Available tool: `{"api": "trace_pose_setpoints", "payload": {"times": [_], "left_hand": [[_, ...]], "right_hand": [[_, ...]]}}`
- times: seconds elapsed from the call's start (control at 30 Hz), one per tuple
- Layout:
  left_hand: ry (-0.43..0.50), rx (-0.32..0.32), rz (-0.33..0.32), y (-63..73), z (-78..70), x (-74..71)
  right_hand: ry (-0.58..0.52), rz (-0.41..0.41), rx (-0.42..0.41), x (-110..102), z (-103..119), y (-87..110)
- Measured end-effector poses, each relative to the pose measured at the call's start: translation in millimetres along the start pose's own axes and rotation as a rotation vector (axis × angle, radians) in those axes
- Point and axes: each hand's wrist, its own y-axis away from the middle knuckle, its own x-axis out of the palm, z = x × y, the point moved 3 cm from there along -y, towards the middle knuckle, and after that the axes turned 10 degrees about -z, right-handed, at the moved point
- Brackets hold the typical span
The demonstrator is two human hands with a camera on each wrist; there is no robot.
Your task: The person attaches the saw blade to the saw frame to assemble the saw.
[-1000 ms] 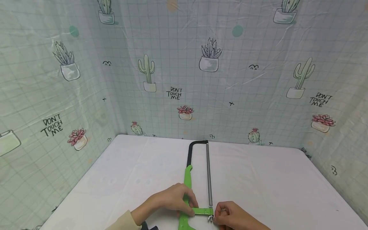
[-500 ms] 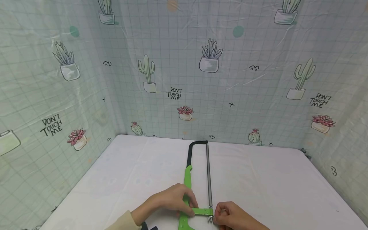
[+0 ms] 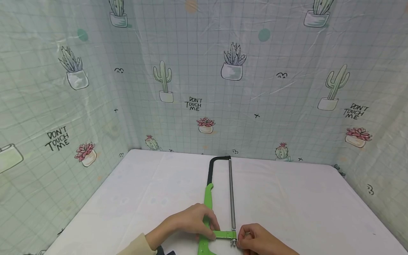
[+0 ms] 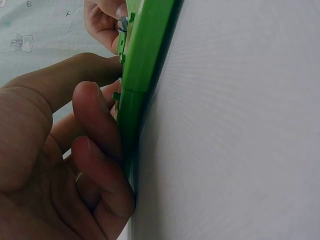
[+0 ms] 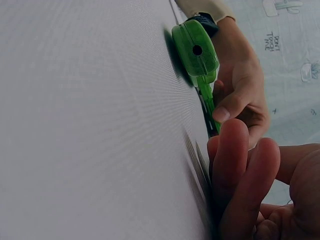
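Observation:
A hacksaw (image 3: pixel 208 198) with a green handle and black front frame lies flat on the white table, its grey blade (image 3: pixel 232 194) to the right. My left hand (image 3: pixel 192 219) reaches across the green frame from the left; thumb and fingers hold it by the short crosspiece (image 3: pixel 224 234). Beyond the end of that piece sits a small metal wing nut (image 3: pixel 233 243). My right hand (image 3: pixel 256 239) has curled fingers and pinches the wing nut at its right side. In the right wrist view, the butt of the green handle (image 5: pixel 195 50) shows beyond my right fingers.
A dark object (image 3: pixel 165 251) lies partly cut off at the bottom edge, beside the left sleeve (image 3: pixel 138 245). The white table (image 3: pixel 302 205) extends to both sides. A cactus-print cloth (image 3: pixel 204 88) hangs behind and along the sides.
The wing nut sits at a slightly different angle than before. Both hands and the hacksaw stay in practically the same place.

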Motion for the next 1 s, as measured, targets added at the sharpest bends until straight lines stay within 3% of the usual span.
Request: {"api": "trace_pose_setpoints", "payload": {"times": [1.0], "left_hand": [[-0.001, -0.002, -0.001, -1.7, 3.9, -0.3]], "right_hand": [[0.072, -0.060, 0.028, 1.1, -3.8, -4.0]]}}
